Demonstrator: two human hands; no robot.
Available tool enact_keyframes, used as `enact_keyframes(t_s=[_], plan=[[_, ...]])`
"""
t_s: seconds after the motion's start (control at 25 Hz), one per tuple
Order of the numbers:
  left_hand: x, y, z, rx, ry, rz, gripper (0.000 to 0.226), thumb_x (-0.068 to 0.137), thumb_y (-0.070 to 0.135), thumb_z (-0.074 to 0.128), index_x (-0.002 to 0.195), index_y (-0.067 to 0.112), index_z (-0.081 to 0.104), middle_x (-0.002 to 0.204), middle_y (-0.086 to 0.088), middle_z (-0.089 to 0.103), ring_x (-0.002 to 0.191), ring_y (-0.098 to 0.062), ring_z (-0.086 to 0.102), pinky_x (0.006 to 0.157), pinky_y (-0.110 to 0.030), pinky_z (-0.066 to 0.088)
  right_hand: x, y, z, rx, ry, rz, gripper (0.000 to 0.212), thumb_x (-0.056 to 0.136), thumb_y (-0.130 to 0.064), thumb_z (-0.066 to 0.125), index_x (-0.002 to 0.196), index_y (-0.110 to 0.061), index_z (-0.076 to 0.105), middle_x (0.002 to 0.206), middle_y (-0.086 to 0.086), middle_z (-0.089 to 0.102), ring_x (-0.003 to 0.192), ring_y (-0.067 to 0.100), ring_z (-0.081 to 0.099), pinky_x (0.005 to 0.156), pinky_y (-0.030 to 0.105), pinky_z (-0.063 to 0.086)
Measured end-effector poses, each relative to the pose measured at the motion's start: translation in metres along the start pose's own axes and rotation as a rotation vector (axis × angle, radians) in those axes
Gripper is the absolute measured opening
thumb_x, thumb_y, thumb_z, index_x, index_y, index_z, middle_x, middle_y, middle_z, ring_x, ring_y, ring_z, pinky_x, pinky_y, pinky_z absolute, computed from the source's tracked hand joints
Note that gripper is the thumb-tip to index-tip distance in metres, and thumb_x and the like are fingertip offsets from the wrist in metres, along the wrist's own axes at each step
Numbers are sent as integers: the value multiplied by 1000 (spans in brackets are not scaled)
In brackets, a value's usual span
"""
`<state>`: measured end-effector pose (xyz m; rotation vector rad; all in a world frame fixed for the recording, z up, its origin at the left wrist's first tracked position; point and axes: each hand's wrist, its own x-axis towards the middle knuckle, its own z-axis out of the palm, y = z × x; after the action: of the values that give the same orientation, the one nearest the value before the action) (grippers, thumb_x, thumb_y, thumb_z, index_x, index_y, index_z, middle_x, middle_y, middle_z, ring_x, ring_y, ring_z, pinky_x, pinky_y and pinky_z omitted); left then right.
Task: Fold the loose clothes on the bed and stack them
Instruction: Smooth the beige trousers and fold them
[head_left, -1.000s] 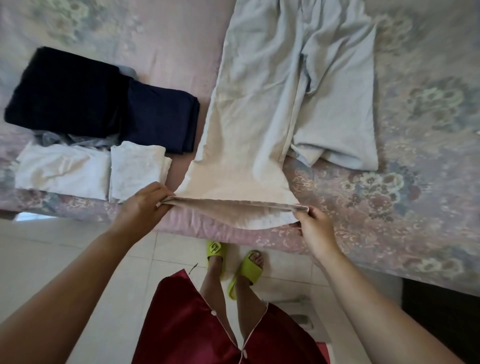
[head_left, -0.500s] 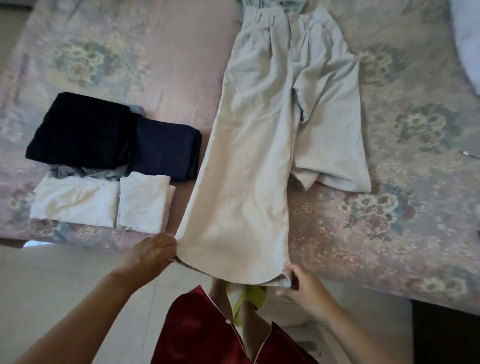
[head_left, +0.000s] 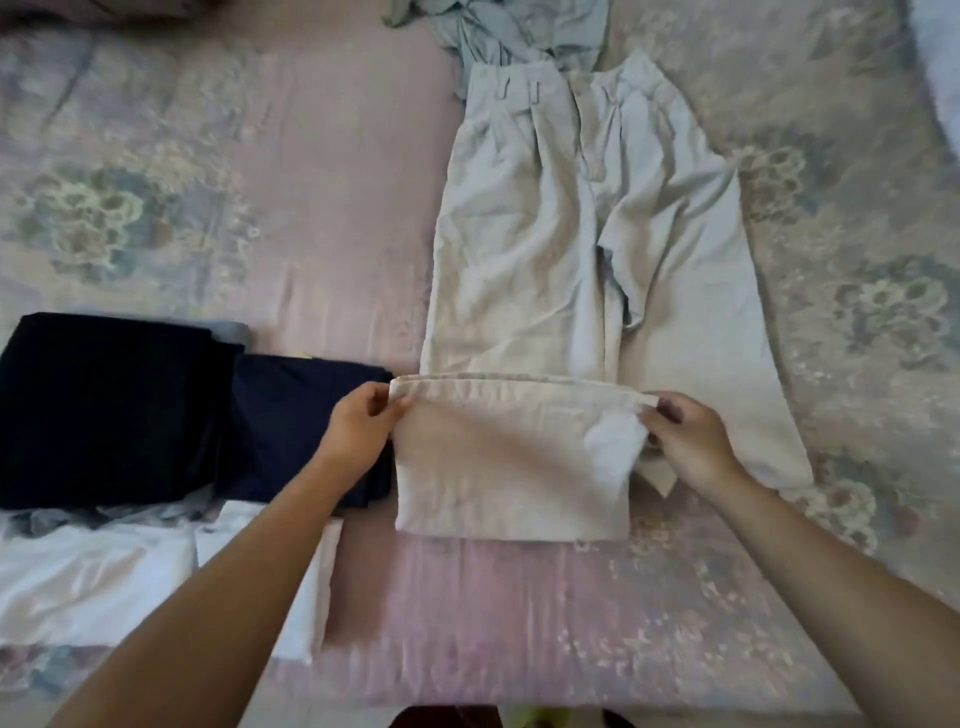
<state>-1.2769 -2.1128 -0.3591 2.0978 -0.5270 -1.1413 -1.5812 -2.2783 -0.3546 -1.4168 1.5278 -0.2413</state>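
Nearest the camera, at the lower edge, a dark red garment (head_left: 441, 719) is cut off by the frame and hard to make out. Both bare forearms reach forward over the bed (head_left: 519, 623), which wears a pink floral cover. At lower left, two folded white pieces (head_left: 88, 587) lie side by side near the bed's edge; the left forearm crosses over the right-hand one and hides part of it. Just beyond them sit a folded black garment (head_left: 104, 405) and a folded navy garment (head_left: 291, 415), with a strip of grey cloth showing beneath. The left hand (head_left: 358, 436) overlaps the navy piece, its fingers clamped on the left corner of the hem of the beige trousers (head_left: 519, 260). The right hand (head_left: 685, 441) pinches the opposite hem corner, fingers curled round the cloth. Between the hands, the near trouser leg is doubled back on itself, hem raised just above the fabric. The other leg lies flat at right, partly hidden behind the right hand. Farthest off, beyond the waistband, a crumpled grey-blue garment (head_left: 519, 31) is cut by the top edge.
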Motion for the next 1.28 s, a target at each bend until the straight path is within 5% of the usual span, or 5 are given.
enact_keyframes(t_s=[0.24,0.6,0.84,1.04,1.28], plan=[[110,1,46,22,118,-76,26,96,33,53,103,9,62,85,1,61,74,-16,56,59,-25,44,114,5,38,106,86,128,21,91,-22,60,79,-5,64,76,5,63,78,23,61,79,43,53],[67,-11,83,561,344,352,49,88,11,63,131,-6,44,124,-26,49,103,-37,53,87,-45,49,89,2,54,-130,86,55,19,90,-35,60,95,-17,55,79,-10,56,69,1,51,56,13,35],[-22,-87,84,1340,-285,890,91,69,54,75,140,7,44,141,-17,46,129,-36,45,97,-57,44,-27,51,75,-287,225,65,31,86,-19,68,107,0,56,102,11,59,97,25,55,84,37,44],[-4,-110,71,1571,-162,1036,52,92,-5,16,144,-2,14,139,-22,46,129,-37,45,101,-50,44,-42,88,92,52,270,467,23,91,-23,61,97,-2,57,97,13,62,85,26,57,70,32,43],[-11,-110,52,1637,-231,920,63,96,7,29,149,4,-4,153,-20,15,140,-35,24,114,-46,27,-48,94,92,330,125,588,28,84,-16,70,69,-8,49,66,9,55,57,19,51,55,31,43]])
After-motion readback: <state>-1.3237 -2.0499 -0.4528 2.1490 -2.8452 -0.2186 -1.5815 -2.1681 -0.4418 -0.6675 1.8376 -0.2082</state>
